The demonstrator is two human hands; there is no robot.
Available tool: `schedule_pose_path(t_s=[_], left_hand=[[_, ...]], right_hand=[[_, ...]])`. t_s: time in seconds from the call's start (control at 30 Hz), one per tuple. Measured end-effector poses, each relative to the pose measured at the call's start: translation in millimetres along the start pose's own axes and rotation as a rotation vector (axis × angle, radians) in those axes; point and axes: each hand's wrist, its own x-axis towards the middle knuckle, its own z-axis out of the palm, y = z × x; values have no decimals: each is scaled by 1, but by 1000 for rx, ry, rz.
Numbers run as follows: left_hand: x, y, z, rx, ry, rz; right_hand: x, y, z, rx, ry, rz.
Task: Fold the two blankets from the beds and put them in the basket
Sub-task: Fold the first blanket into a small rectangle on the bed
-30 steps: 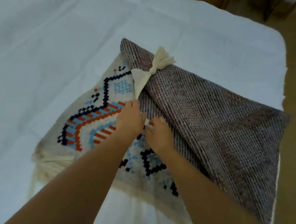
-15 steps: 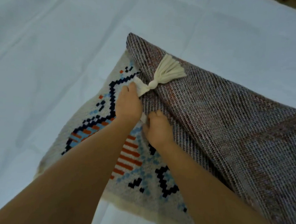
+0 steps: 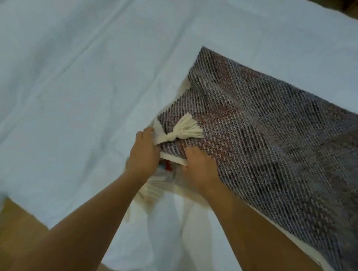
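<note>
Folded flap has travelled left since a moment ago, covering nearly all the pattern; the blanket (image 3: pixel 279 142) lies on the right of the bed (image 3: pixel 71 85). Fingers of my left hand (image 3: pixel 143 156) curl round the corner by the tassel (image 3: pixel 187 129), and those of my right hand (image 3: pixel 198 172) grip the edge beside it. First fold, I judge; next I must align corners, then fold again.

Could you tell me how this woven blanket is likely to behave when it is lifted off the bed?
Probably floppy: the blanket folds over itself where the left hand and right hand grip its edge. It looks coarsely woven, so likely not slippery. The tassel would likely dangle loose.
</note>
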Motion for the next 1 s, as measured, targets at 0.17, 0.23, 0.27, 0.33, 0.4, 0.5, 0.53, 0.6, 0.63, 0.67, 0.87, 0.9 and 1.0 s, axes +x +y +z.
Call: schedule_pose_path(t_s=[0.17,0.23,0.27,0.33,0.4,0.5,0.53,0.6,0.63,0.67,0.87,0.9,1.0], left_hand=[[-41,-68,-14,87,-191,-114],[-49,-86,-10,128,-211,-80],[-50,-91,-7,153,-210,-67],[-48,-96,-4,240,-210,-56],[-47,-99,-2,330,-215,-53],[-47,-100,-3,323,-155,-134],[-47,-101,-3,224,-147,-199],[-44,-100,-4,-79,-170,-337],[-43,-100,-5,-212,-186,-387],[-42,-100,-6,-312,-194,-428],[-37,-112,-34,-574,-191,-524],[-34,-117,-42,-549,-180,-514],[-27,-136,-68,-452,-152,-483]], right_hand=[[-24,-47,40,-42,-173,11],[-33,-52,55,-47,-222,93],[-36,-53,60,-51,-217,121],[-40,-55,66,-66,-175,133],[-42,-58,67,-35,-148,118],[-37,-65,67,120,-144,112],[-33,-70,67,230,-142,152],[-22,-83,63,615,-138,355],[-16,-92,59,862,-144,491],[-10,-99,55,1073,-142,620],[10,-128,49,1250,-8,774],[11,-133,50,1223,27,720],[9,-155,52,998,76,445]])
